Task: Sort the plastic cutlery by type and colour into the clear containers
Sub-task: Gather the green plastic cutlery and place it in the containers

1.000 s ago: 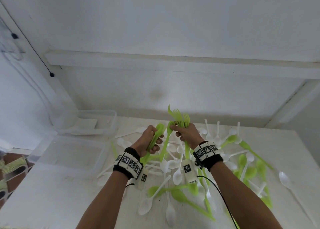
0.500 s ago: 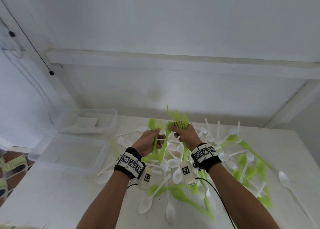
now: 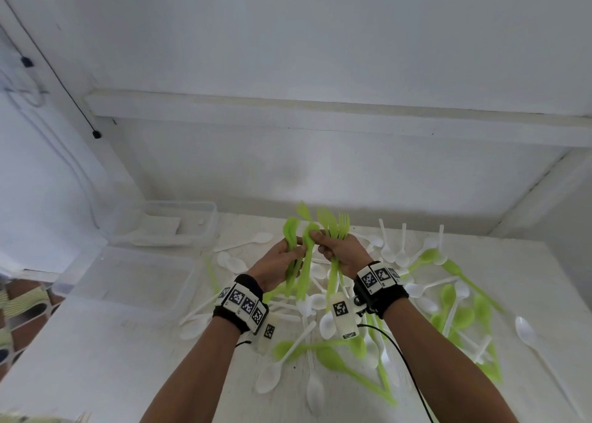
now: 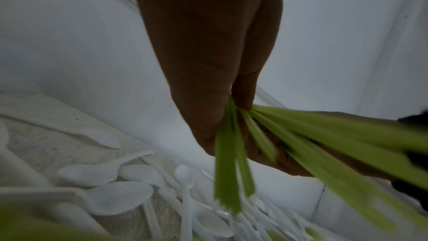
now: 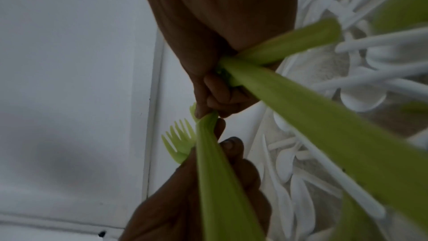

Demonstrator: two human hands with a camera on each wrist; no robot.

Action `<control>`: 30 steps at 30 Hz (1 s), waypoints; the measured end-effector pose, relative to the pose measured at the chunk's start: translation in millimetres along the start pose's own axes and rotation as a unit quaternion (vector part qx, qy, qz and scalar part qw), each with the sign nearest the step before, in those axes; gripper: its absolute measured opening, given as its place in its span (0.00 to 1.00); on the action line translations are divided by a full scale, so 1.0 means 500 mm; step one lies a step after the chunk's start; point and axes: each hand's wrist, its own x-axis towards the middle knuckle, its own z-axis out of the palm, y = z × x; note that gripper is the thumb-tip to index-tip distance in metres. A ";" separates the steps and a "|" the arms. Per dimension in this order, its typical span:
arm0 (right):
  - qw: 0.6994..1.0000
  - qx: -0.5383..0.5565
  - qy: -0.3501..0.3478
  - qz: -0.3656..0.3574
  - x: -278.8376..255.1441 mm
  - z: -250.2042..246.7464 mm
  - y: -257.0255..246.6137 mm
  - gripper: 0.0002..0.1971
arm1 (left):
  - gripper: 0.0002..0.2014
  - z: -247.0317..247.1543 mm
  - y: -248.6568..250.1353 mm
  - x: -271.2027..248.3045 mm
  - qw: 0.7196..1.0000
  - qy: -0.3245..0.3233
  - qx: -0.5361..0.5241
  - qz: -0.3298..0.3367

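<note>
Above the pile, my right hand [image 3: 333,251] grips a bunch of green forks [image 3: 333,224] with the tines up; their handles [image 5: 301,116] run down past the wrist. My left hand [image 3: 285,259] holds a few pieces of green cutlery [image 3: 291,235] upright, right beside it. Fork tines [image 5: 179,142] show by the left fingers. A green piece [image 3: 308,256] stands between the two hands, with the right thumb and finger on its top. Two clear containers sit at the left, a far one [image 3: 179,220] and a near one [image 3: 128,278].
White spoons [image 3: 394,256] and green spoons [image 3: 333,360] lie scattered over the white table [image 3: 112,358] under and right of my hands. A lone white spoon [image 3: 527,329] lies far right. A wall with a ledge rises behind the table.
My left hand has turned its green cutlery upright and moved right, up against the right hand. The right hand with its forks has barely shifted.
</note>
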 end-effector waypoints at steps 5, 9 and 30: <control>0.998 0.062 0.009 -0.009 -0.001 0.006 -0.004 0.05 | 0.14 -0.001 -0.003 0.003 1.000 -0.012 -0.020 -0.014; 0.997 0.060 0.013 -0.044 -0.007 0.008 -0.015 0.06 | 0.16 0.000 -0.001 0.010 0.993 0.027 -0.094 -0.062; 0.999 -0.024 -0.002 -0.039 -0.036 0.021 0.019 0.08 | 0.11 0.008 0.018 -0.019 0.989 -0.102 -0.051 -0.095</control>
